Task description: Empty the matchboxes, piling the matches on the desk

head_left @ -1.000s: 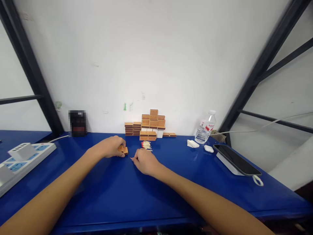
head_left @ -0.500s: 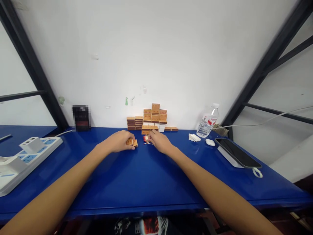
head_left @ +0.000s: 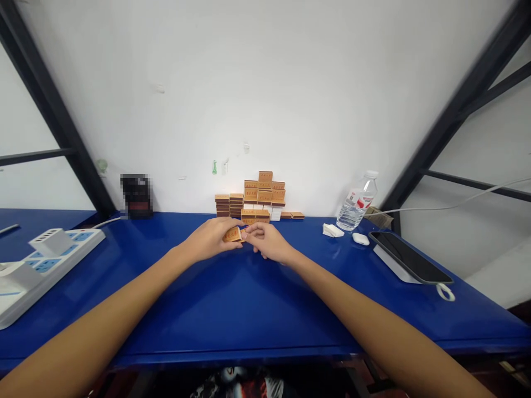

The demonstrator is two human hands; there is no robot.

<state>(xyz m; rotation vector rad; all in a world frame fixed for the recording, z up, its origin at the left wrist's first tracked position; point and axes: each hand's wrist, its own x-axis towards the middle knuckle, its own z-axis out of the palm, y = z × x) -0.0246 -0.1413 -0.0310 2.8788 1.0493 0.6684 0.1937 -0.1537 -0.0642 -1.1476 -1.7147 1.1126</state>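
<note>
My left hand [head_left: 211,240] grips a small orange-brown matchbox [head_left: 232,235] with printed lettering, just above the blue table. Its inner tray is partly slid out on the right. My right hand [head_left: 267,242] is at that end, thumb and fingers pinched together over the tray. A little red shows by the fingertips, like match heads; the fingers hide most of the matches. Right behind both hands, more matchboxes [head_left: 264,196] are built up in a stepped stack against the wall. To its left stand two short piles of flat matchboxes [head_left: 229,205].
Two matchboxes [head_left: 292,215] lie flat right of the stack. Further right are crumpled white paper [head_left: 332,230], a water bottle [head_left: 357,202], a white case [head_left: 360,239] and a propped phone [head_left: 410,257]. A white power strip [head_left: 70,260] lies left, before a blurred black item [head_left: 136,196].
My right hand has left the loose matches on the table and come up to the matchbox. My left hand has lifted the matchbox and brought it right, tilting it.
</note>
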